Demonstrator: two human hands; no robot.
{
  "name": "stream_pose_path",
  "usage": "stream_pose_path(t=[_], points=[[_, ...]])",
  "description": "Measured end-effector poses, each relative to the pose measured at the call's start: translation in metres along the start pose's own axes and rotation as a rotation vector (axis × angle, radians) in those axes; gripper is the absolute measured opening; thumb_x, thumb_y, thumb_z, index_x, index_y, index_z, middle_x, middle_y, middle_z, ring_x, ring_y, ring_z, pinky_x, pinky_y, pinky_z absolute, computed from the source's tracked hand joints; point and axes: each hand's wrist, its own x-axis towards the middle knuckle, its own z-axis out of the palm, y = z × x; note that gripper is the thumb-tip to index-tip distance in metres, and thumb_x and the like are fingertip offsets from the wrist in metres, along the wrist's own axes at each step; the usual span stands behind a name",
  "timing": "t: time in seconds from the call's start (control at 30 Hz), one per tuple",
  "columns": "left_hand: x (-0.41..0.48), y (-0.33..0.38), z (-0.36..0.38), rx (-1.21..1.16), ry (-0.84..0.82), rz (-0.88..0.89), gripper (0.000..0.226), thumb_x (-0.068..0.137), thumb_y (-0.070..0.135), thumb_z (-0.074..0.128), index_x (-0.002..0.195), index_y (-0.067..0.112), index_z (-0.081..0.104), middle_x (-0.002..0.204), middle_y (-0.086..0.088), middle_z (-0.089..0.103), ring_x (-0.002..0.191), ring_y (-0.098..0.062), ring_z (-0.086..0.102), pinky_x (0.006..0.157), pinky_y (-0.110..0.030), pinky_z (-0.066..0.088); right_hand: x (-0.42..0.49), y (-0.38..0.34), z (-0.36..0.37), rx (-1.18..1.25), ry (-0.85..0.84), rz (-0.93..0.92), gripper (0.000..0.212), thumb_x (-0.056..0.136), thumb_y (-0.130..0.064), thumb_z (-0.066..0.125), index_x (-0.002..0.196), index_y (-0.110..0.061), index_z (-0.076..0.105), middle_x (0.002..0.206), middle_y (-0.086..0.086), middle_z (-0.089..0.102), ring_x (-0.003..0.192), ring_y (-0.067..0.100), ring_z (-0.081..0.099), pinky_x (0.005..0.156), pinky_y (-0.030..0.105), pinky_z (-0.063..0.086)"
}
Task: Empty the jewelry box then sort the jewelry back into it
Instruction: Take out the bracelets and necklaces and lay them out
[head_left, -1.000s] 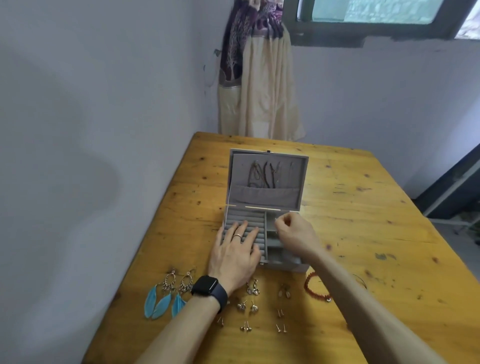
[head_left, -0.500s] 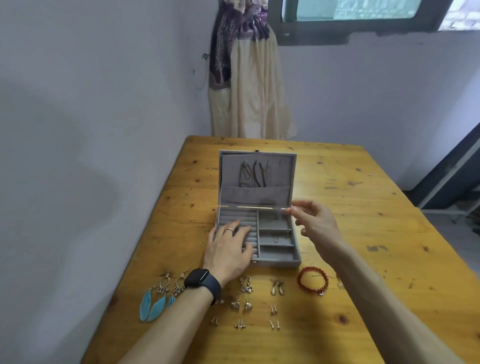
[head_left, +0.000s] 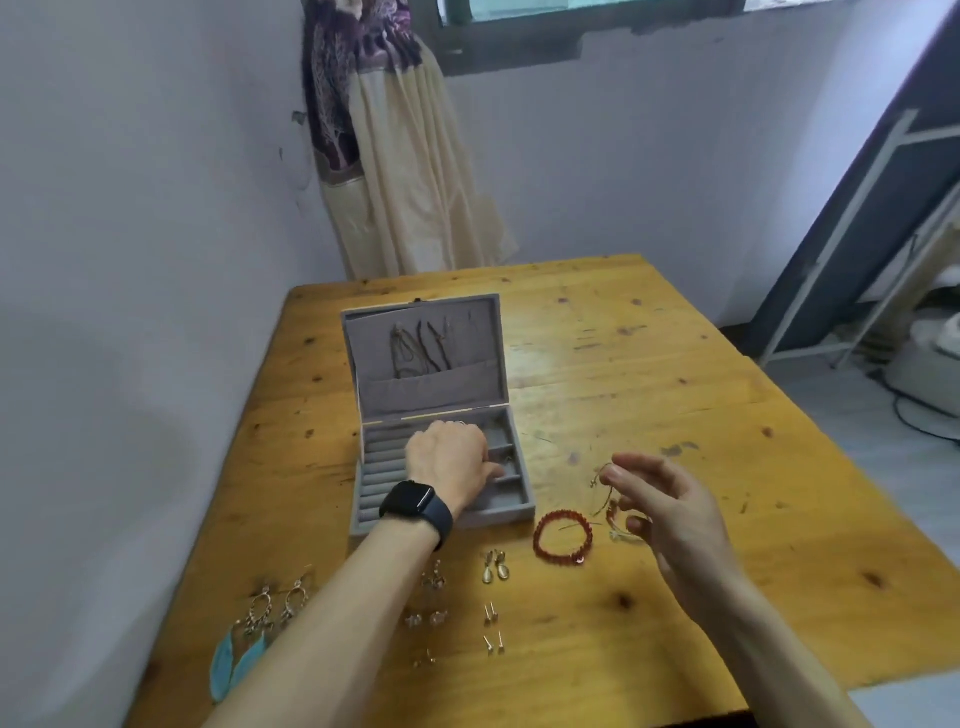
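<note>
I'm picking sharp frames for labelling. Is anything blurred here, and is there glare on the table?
Head view: the right hand is smeared by blur, so the chain beside it is hard to read; the left hand over the jewelry box is sharper. Head view: a pale glare lies on the table right of the lid.

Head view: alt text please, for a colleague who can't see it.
A person's left hand reaches into an open grey jewelry box on a wooden table, while the right hand is at a thin bracelet beside a red bead bracelet. Earrings lie in rows before the box.
</note>
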Motion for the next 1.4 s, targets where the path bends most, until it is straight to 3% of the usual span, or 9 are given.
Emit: stream_pose_path(t=[0.13, 0.3, 0.4, 0.53, 0.73, 0.83, 0.97, 1.23, 1.4], points=[[0.000, 0.011, 0.000, 0.010, -0.025, -0.058, 0.035, 0.086, 0.054, 0.068, 0.097, 0.020, 0.073, 0.097, -0.004, 0.071, 0.092, -0.027, 0.068, 0.072, -0.036, 0.053, -0.013, 0.002, -0.017, 0.015, 0.017, 0.011, 0.022, 0.085, -0.018, 0.075, 0.106, -0.016, 0.071, 0.093, 0.002, 0.077, 0.073, 0.007, 0.061, 0.067, 0.031, 0.042], [-0.002, 0.019, -0.008, 0.043, -0.043, -0.099, 0.011, 0.093, 0.018, 0.063, 0.099, 0.012, 0.069, 0.102, -0.011, 0.068, 0.097, -0.035, 0.066, 0.071, -0.039, 0.049, -0.025, 0.001, -0.033, -0.084, 0.016, -0.030, 0.018, 0.090, -0.015, 0.071, 0.107, -0.014, 0.069, 0.093, 0.001, 0.078, 0.082, 0.010, 0.069, 0.068, 0.028, 0.049], [-0.007, 0.026, -0.012, 0.093, -0.059, -0.085, 0.012, 0.094, 0.008, 0.054, 0.097, 0.008, 0.065, 0.102, -0.013, 0.066, 0.097, -0.037, 0.065, 0.067, -0.038, 0.044, -0.033, -0.002, -0.039, -0.209, -0.005, -0.079, 0.013, 0.092, -0.014, 0.069, 0.105, -0.015, 0.069, 0.092, -0.002, 0.078, 0.082, 0.011, 0.072, 0.064, 0.020, 0.053], [-0.011, 0.018, -0.014, -0.071, -0.065, -0.099, 0.016, 0.093, 0.022, 0.053, 0.092, 0.010, 0.063, 0.098, -0.010, 0.067, 0.087, -0.033, 0.062, 0.067, -0.035, 0.047, -0.045, 0.003, -0.035, -0.365, -0.139, -0.098, 0.011, 0.093, -0.012, 0.067, 0.104, -0.016, 0.069, 0.090, -0.004, 0.077, 0.080, 0.008, 0.071, 0.062, 0.015, 0.050], [-0.026, 0.000, -0.028, -0.622, 0.090, -0.113, 0.013, 0.096, 0.034, 0.055, 0.098, 0.022, 0.061, 0.090, 0.004, 0.065, 0.080, -0.014, 0.060, 0.068, -0.032, 0.050, -0.060, 0.013, -0.014, -0.367, -0.328, -0.051, 0.011, 0.095, -0.009, 0.064, 0.104, -0.013, 0.068, 0.092, 0.001, 0.077, 0.080, 0.017, 0.071, 0.067, 0.027, 0.055], [-0.037, -0.004, -0.039, -0.763, 0.137, -0.081, 0.013, 0.097, 0.032, 0.056, 0.102, 0.021, 0.061, 0.092, 0.008, 0.064, 0.084, -0.007, 0.058, 0.067, -0.024, 0.045, -0.057, 0.027, -0.014, -0.477, -0.294, -0.048, 0.010, 0.093, -0.011, 0.065, 0.100, -0.018, 0.068, 0.088, -0.003, 0.077, 0.077, 0.011, 0.069, 0.067, 0.020, 0.053], [-0.051, -0.006, -0.051, -0.849, 0.161, -0.023, 0.011, 0.096, 0.032, 0.058, 0.099, 0.022, 0.062, 0.093, 0.009, 0.066, 0.087, -0.006, 0.060, 0.068, -0.021, 0.045, -0.054, 0.048, -0.020, -0.909, -0.232, -0.145, 0.010, 0.093, -0.026, 0.066, 0.102, -0.030, 0.066, 0.090, -0.012, 0.074, 0.089, -0.002, 0.066, 0.082, 0.017, 0.051], [-0.066, 0.005, -0.067, -1.025, 0.096, 0.058, 0.007, 0.095, 0.029, 0.059, 0.097, 0.024, 0.062, 0.085, 0.011, 0.074, 0.088, -0.005, 0.068, 0.085, -0.032, 0.054, -0.065, 0.052, -0.014, -1.101, -0.128, -0.337, 0.014, 0.094, -0.032, 0.064, 0.103, -0.022, 0.069, 0.094, -0.009, 0.070, 0.083, 0.005, 0.064, 0.079, 0.023, 0.056], [-0.069, 0.012, -0.079, -1.062, -0.070, 0.139, 0.010, 0.097, 0.028, 0.061, 0.101, 0.020, 0.064, 0.082, 0.006, 0.074, 0.079, -0.007, 0.069, 0.076, -0.028, 0.053, -0.063, 0.052, -0.018, -1.124, -0.113, -0.338, 0.018, 0.093, -0.037, 0.064, 0.106, -0.025, 0.069, 0.096, -0.011, 0.066, 0.081, 0.001, 0.059, 0.075, 0.017, 0.049]])
